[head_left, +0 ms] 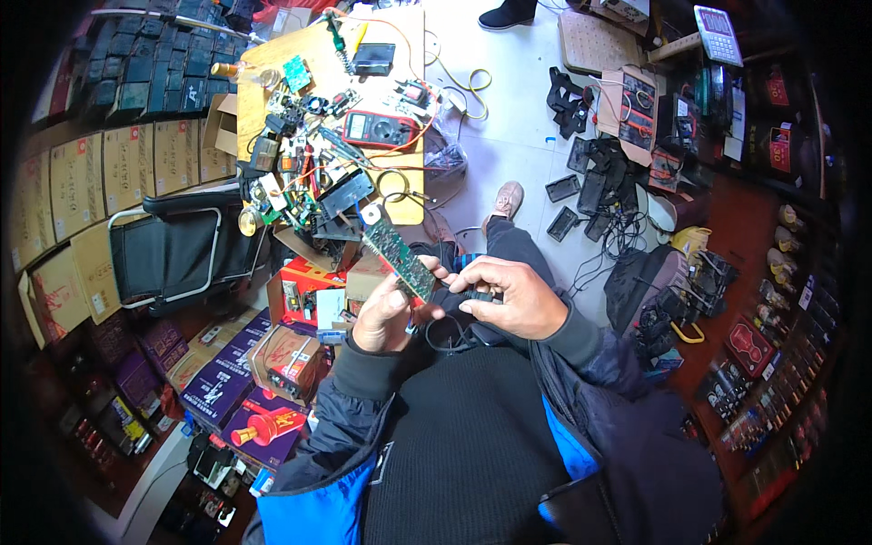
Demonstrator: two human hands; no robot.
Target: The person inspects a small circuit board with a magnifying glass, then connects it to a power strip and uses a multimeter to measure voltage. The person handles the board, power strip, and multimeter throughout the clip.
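A long green circuit board [400, 257], crowded with small parts, is tilted upward in front of my body. My left hand [383, 320] grips its lower end between thumb and fingers. Close beside that end, my right hand [520, 298] is closed, with thumb and fingers pinched on a black cable [442, 345]. The cable loops down in front of my dark shirt. Whether its tip touches the board I cannot tell, as my fingers cover it.
A cluttered wooden workbench [411, 212] stands ahead, bearing a red multimeter [381, 130] and several loose electronic parts. A black folding chair [186, 250] and cardboard boxes [77, 186] are at left. Black adapters and tangled cables [610, 195] lie on the floor at right.
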